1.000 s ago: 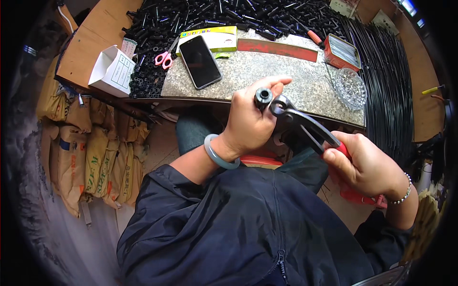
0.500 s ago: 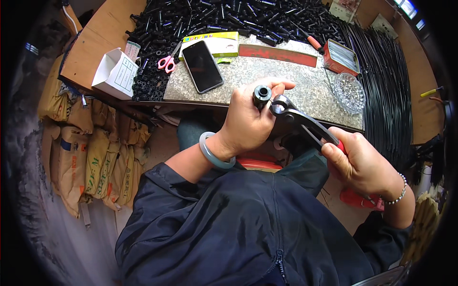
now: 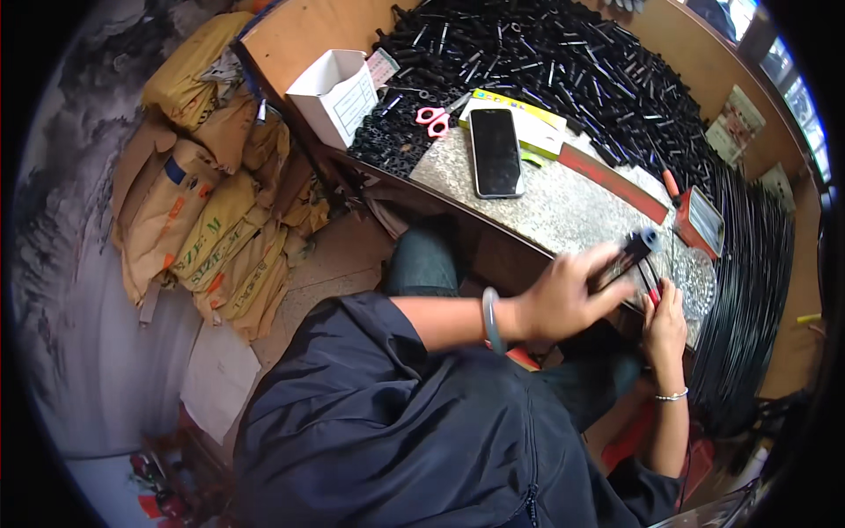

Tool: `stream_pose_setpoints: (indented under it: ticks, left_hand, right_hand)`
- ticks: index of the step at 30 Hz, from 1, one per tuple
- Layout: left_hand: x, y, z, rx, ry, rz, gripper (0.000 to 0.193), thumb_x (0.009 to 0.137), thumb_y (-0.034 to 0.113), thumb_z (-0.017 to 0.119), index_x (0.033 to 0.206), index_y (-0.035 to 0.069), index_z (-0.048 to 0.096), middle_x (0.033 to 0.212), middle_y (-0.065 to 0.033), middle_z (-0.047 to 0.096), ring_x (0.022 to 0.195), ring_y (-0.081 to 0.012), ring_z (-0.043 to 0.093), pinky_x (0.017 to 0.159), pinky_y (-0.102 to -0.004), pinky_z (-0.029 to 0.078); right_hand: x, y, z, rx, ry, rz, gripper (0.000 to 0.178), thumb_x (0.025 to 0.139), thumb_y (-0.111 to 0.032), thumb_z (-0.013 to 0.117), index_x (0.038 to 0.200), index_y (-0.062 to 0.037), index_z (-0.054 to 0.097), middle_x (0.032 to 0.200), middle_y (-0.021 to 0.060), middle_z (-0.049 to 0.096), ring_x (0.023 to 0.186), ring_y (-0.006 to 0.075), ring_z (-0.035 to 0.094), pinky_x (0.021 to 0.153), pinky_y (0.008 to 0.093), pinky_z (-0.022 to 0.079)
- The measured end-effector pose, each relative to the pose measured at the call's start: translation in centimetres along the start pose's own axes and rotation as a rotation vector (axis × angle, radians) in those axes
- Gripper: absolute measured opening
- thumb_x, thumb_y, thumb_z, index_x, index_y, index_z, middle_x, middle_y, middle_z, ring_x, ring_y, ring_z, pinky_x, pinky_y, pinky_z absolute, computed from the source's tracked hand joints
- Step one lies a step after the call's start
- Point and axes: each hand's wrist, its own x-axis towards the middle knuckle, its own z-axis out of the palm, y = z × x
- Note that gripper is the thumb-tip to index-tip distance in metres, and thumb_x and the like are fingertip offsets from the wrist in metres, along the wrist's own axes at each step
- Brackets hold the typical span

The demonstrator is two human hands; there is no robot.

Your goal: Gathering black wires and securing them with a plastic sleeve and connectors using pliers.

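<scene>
My left hand [image 3: 572, 295], wearing a pale bangle, reaches to the right and is smeared by motion. Its fingers are closed around a black tube-shaped part [image 3: 627, 257] with a round hollow end, tilted up and to the right. Just beyond it my right hand [image 3: 666, 327] grips pliers [image 3: 654, 286] with red handles. The pliers' jaws lie behind or against the black part, so I cannot tell whether they touch it. Both hands are over the right front edge of the speckled worktop [image 3: 563, 207].
A pile of black parts [image 3: 546, 62] covers the back. On the worktop are a phone [image 3: 495, 154], pink scissors [image 3: 433, 121], a white box [image 3: 334, 99], a red tin [image 3: 700, 220] and a clear dish [image 3: 701, 286]. Long black rods [image 3: 744, 299] lie right; sacks [image 3: 202, 220] stand left.
My view has swung, so the worktop appears tilted. Both hands have moved right with the black part and the pliers, and the pliers now point upward beside the part.
</scene>
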Motion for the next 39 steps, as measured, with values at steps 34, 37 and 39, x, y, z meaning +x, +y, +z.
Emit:
stream_pose_setpoints:
  ticks: [34, 37, 39]
  left_hand:
    - [-44.9, -26.2, -19.6, 0.669, 0.491, -1.466, 0.074, 0.075, 0.012, 0.057, 0.141, 0.012, 0.025, 0.100, -0.0275, 0.060, 0.088, -0.0423, 0.060, 0.076, -0.0476, 0.046]
    - [-45.5, -32.3, -21.4, 0.588, 0.522, -1.501, 0.080, 0.069, 0.008, 0.056, 0.143, 0.012, 0.025, 0.107, -0.0271, 0.059, 0.095, -0.0409, 0.059, 0.082, -0.0438, 0.046]
    - [-44.8, -35.2, -22.2, 0.599, 0.603, -1.497, 0.075, 0.070, 0.009, 0.056, 0.141, 0.010, 0.032, 0.117, -0.0255, 0.056, 0.106, -0.0390, 0.055, 0.089, -0.0416, 0.044]
  right_hand:
    - [6.0, -4.4, 7.7, -0.056, 0.354, -0.249, 0.022, 0.088, -0.022, 0.060, 0.103, -0.0062, 0.063, 0.112, 0.0115, 0.057, 0.109, 0.0271, 0.049, 0.096, 0.0369, 0.030]
    - [6.1, -4.3, 7.9, -0.072, 0.345, -0.248, 0.020, 0.088, -0.020, 0.060, 0.101, -0.0056, 0.063, 0.111, 0.0109, 0.058, 0.107, 0.0261, 0.050, 0.096, 0.0367, 0.030]
    - [6.2, -4.1, 7.9, -0.094, 0.341, -0.251, 0.020, 0.089, -0.021, 0.059, 0.100, -0.0052, 0.063, 0.109, 0.0106, 0.059, 0.107, 0.0253, 0.051, 0.096, 0.0364, 0.030]
